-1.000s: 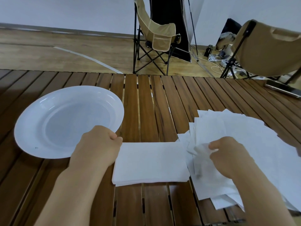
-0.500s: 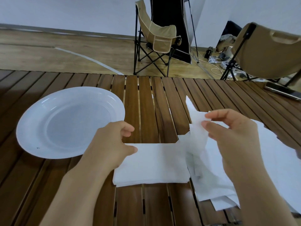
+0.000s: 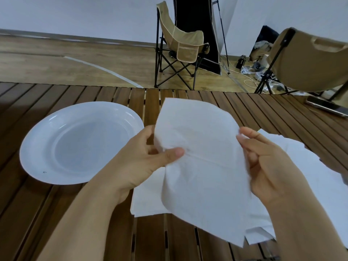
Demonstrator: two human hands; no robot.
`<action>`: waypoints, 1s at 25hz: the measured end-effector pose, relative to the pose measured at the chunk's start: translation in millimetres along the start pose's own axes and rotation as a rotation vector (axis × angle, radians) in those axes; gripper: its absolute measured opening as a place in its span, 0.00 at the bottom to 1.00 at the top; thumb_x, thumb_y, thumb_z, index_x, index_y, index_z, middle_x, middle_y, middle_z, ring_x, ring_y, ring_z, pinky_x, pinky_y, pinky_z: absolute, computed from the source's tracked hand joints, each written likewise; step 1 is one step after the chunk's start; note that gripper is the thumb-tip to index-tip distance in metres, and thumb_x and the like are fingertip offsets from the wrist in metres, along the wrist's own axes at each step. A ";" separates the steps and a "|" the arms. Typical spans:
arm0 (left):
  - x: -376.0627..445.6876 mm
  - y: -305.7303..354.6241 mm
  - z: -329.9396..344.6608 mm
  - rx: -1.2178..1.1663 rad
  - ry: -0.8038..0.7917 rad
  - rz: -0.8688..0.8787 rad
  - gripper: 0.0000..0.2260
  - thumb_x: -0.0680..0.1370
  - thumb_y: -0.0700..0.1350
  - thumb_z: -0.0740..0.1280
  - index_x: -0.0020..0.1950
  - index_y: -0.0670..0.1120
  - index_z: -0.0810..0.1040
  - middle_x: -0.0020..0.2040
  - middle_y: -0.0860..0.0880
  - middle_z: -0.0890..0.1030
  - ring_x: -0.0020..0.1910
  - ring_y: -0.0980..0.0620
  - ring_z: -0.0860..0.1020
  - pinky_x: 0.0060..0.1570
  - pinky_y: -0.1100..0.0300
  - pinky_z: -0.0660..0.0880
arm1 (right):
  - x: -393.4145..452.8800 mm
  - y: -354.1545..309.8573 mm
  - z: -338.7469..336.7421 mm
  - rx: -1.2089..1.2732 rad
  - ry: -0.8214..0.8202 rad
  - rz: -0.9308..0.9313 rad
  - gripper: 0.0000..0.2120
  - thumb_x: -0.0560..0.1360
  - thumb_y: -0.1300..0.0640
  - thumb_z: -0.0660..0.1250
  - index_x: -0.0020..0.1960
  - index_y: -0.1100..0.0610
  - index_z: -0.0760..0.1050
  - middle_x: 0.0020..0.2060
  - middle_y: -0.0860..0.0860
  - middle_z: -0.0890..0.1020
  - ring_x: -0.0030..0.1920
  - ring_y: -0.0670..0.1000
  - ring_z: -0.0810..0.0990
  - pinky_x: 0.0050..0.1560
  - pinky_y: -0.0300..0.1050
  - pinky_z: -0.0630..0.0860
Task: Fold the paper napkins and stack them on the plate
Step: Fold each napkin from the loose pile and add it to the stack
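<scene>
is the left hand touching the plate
Apart. The head view shows the left hand raised, pinching the napkin, with nothing of it on the plate.

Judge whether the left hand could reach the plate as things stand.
Probably yes: the plate lies just beside the left hand with nothing between, though that hand now pinches the napkin.

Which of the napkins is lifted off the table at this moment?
The unfolded napkin pinched between both hands; the folded stack and loose pile lie on the table.
</scene>
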State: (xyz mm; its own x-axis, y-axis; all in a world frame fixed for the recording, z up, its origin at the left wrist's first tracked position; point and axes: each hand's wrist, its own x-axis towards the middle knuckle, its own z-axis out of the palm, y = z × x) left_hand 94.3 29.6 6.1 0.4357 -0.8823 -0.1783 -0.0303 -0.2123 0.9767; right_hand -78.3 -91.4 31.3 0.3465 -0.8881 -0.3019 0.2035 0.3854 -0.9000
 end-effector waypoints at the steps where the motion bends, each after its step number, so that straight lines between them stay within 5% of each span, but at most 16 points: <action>1: 0.8 -0.9 -0.5 -0.023 0.023 0.010 0.31 0.65 0.54 0.75 0.66 0.59 0.69 0.52 0.54 0.84 0.52 0.56 0.82 0.56 0.55 0.77 | 1.9 1.5 -1.3 -0.020 0.005 0.020 0.04 0.77 0.61 0.65 0.45 0.55 0.77 0.21 0.44 0.73 0.20 0.41 0.71 0.22 0.31 0.68; 4: 5.3 -5.0 -0.9 -0.031 0.184 0.040 0.29 0.68 0.53 0.73 0.67 0.58 0.67 0.49 0.53 0.84 0.47 0.55 0.83 0.45 0.60 0.80 | 6.2 5.6 -4.3 -0.047 -0.062 0.093 0.06 0.78 0.56 0.65 0.48 0.58 0.78 0.28 0.51 0.78 0.24 0.45 0.76 0.24 0.36 0.74; 8: 7.8 -9.1 -3.9 0.060 0.396 0.088 0.32 0.68 0.54 0.74 0.67 0.66 0.62 0.49 0.51 0.83 0.45 0.55 0.82 0.46 0.55 0.79 | 10.7 12.3 -6.8 -0.235 -0.278 0.067 0.16 0.69 0.56 0.72 0.57 0.54 0.81 0.51 0.58 0.83 0.44 0.55 0.84 0.46 0.50 0.81; 11: 7.3 -10.8 -7.5 0.208 0.383 0.145 0.36 0.68 0.56 0.74 0.69 0.71 0.56 0.56 0.51 0.79 0.46 0.54 0.80 0.51 0.55 0.77 | 14.1 17.3 -7.6 -0.425 -0.244 -0.031 0.14 0.68 0.63 0.73 0.52 0.53 0.84 0.49 0.56 0.85 0.49 0.57 0.84 0.49 0.49 0.80; 13: 7.8 -11.3 -9.4 0.303 0.345 0.201 0.27 0.67 0.61 0.72 0.64 0.70 0.67 0.58 0.57 0.78 0.51 0.54 0.78 0.55 0.52 0.76 | 17.7 19.3 -9.8 -0.511 -0.166 -0.108 0.13 0.67 0.64 0.75 0.49 0.51 0.84 0.45 0.54 0.85 0.50 0.58 0.83 0.54 0.54 0.80; 16: 6.5 -9.7 -8.1 0.344 0.342 0.221 0.16 0.63 0.64 0.69 0.49 0.62 0.81 0.47 0.64 0.80 0.48 0.62 0.78 0.50 0.59 0.77 | 20.4 20.9 -13.6 -0.513 -0.102 -0.178 0.11 0.66 0.63 0.75 0.46 0.52 0.85 0.42 0.53 0.85 0.50 0.60 0.81 0.57 0.59 0.78; 20: 6.5 -10.4 -9.1 0.351 0.400 0.238 0.10 0.65 0.60 0.71 0.45 0.62 0.81 0.44 0.66 0.79 0.46 0.65 0.77 0.43 0.71 0.73 | 20.8 20.0 -14.3 -0.470 -0.152 -0.173 0.13 0.67 0.65 0.75 0.49 0.55 0.83 0.44 0.53 0.86 0.50 0.56 0.83 0.55 0.53 0.80; 25: 4.4 -10.5 -14.6 0.341 0.411 0.238 0.17 0.61 0.62 0.69 0.48 0.60 0.81 0.49 0.60 0.81 0.49 0.57 0.78 0.52 0.55 0.78 | 18.5 17.6 -13.4 -0.592 -0.148 -0.258 0.15 0.66 0.66 0.76 0.50 0.51 0.83 0.42 0.49 0.85 0.44 0.49 0.82 0.41 0.34 0.78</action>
State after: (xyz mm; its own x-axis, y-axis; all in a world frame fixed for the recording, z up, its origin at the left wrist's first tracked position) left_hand 109.7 34.0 -3.2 0.6929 -0.7010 0.1686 -0.4280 -0.2117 0.8787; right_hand -80.6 -104.4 5.7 0.4845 -0.8736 -0.0449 -0.2260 -0.0754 -0.9712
